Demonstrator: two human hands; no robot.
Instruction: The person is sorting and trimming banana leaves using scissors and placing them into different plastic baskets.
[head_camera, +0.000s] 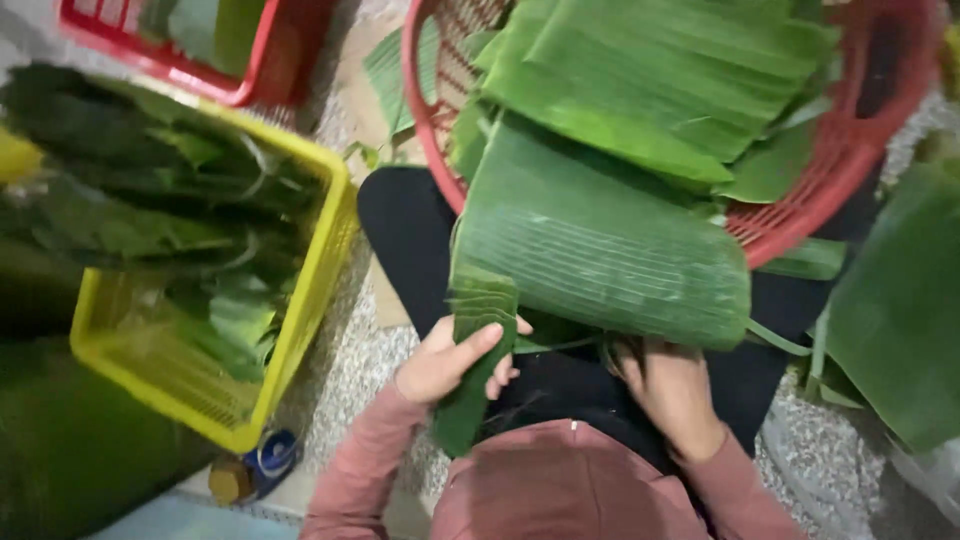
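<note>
Your left hand (452, 362) pinches a folded leaf strip (478, 345), thumb on top, fingers curled under, prob. to keep the folds flat. Right hand (672, 392) sits under the big leaf (600, 245) at 6 o'clock, fingers hidden, so can't tell if it's gripping; looks like it props the leaf across your lap. Red basket (800, 215) w/ more leaves at 12. Yellow crate (310, 300) of leaves at 9, red crate (165, 60) at 11. Loose leaf (900, 310) at 3 crowds your right elbow.
</note>
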